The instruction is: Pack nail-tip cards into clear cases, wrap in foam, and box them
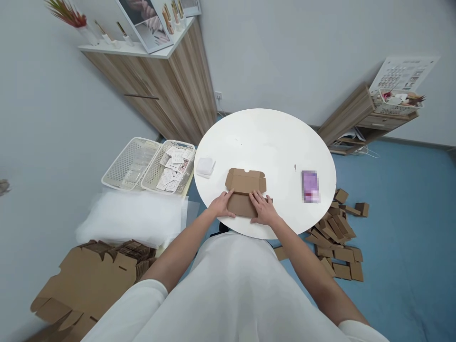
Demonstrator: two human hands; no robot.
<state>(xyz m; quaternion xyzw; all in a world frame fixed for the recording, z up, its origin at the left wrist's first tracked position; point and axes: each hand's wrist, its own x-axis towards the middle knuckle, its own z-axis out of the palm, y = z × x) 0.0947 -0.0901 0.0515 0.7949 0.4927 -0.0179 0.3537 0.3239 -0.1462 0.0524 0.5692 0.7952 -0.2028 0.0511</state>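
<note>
A brown cardboard mailer box (241, 205) lies on the round white table (267, 137) at its near edge, with its lid flap (245, 181) folded open away from me. My left hand (221, 205) grips the box's left side, thumb and fingers spread along the wall. On the opposite side, my right hand (263, 209) holds the right wall, its fingers reaching over the fold between lid and base. A small side flap sticks out beyond the right hand. The inside of the box looks bare.
On the table sit a stack of small white pouches (205, 167) and a blurred purple packet (310, 186). Left are white baskets (149, 183), clear plastic sheets (131, 216) and flat cardboard blanks (96, 275). Folded boxes (338, 237) are piled on the right floor.
</note>
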